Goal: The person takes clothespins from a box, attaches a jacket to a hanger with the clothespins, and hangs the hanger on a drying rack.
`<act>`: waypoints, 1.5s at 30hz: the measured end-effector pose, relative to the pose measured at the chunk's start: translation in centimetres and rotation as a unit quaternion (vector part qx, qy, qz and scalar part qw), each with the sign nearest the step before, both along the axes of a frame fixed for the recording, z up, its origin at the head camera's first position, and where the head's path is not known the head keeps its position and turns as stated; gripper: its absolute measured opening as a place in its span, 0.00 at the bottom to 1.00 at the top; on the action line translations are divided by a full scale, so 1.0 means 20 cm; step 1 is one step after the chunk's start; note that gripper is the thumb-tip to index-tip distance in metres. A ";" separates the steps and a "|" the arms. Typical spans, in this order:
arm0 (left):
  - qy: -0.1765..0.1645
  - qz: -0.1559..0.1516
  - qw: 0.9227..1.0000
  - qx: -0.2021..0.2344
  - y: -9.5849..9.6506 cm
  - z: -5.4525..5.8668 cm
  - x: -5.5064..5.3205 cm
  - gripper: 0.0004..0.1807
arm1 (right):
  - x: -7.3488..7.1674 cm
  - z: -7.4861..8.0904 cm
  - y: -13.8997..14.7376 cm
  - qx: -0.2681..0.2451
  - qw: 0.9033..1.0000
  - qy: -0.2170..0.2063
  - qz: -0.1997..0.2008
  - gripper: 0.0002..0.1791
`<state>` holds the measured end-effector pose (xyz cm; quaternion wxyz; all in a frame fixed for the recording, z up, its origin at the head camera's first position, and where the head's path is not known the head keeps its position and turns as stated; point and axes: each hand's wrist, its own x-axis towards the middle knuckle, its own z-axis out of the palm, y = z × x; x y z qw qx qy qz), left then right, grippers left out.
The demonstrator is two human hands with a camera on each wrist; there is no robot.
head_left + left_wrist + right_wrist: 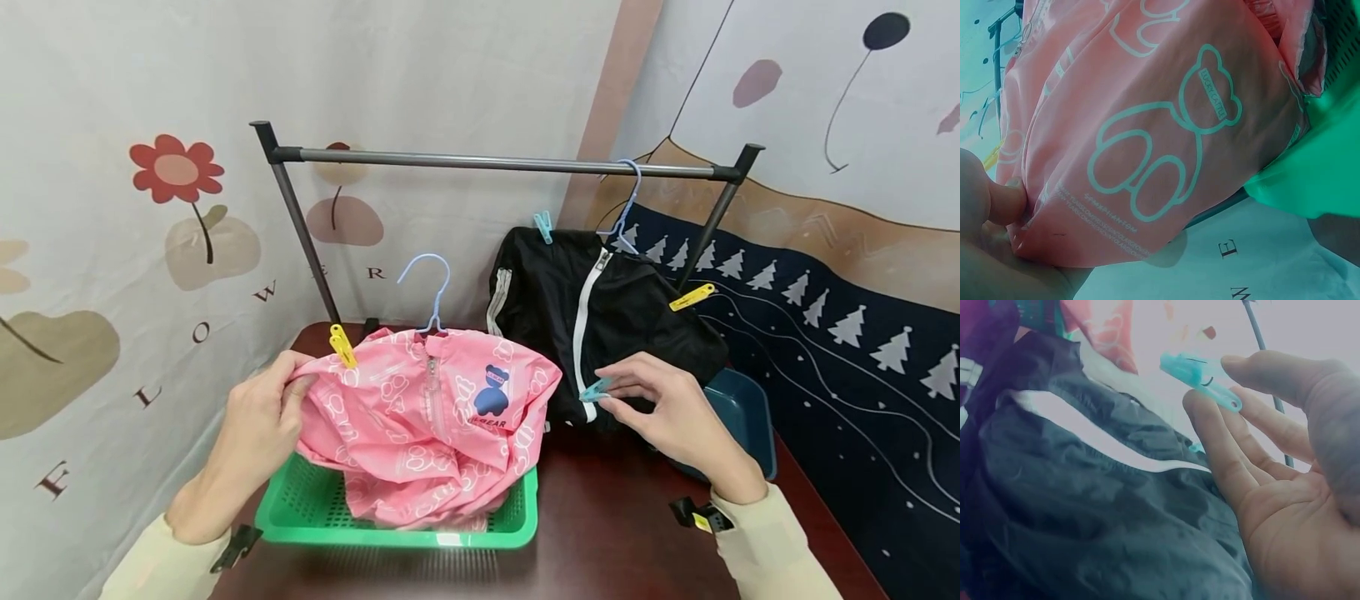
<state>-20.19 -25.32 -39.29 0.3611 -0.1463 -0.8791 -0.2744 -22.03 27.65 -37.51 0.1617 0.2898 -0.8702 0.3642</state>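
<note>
My left hand pinches the shoulder edge of a pink jacket printed with white bears. This jacket is on a blue hanger whose hook is off the rail, and a yellow clothespin grips its left shoulder. Between thumb and fingers, my right hand pinches a light blue clothespin to the right of the pink jacket. In the right wrist view the same blue clothespin sits at the fingertips, above a black jacket with a white zip strip.
A grey metal rack stands at the back. From its rail a second blue hanger carries the black jacket, with a blue clothespin and a yellow clothespin on it. A green basket is under the pink jacket; a dark blue bin stands right.
</note>
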 end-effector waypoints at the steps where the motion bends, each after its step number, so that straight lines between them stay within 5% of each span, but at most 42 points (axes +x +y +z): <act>1: 0.002 -0.001 1.000 0.001 0.00 0.00 0.00 0.11 | -0.01 0.00 -0.01 -0.003 1.000 0.002 0.000 0.23; 45: -0.005 -0.007 1.000 0.005 0.00 0.00 -0.02 0.11 | -0.22 0.03 -0.34 -0.133 0.990 0.031 0.041 0.24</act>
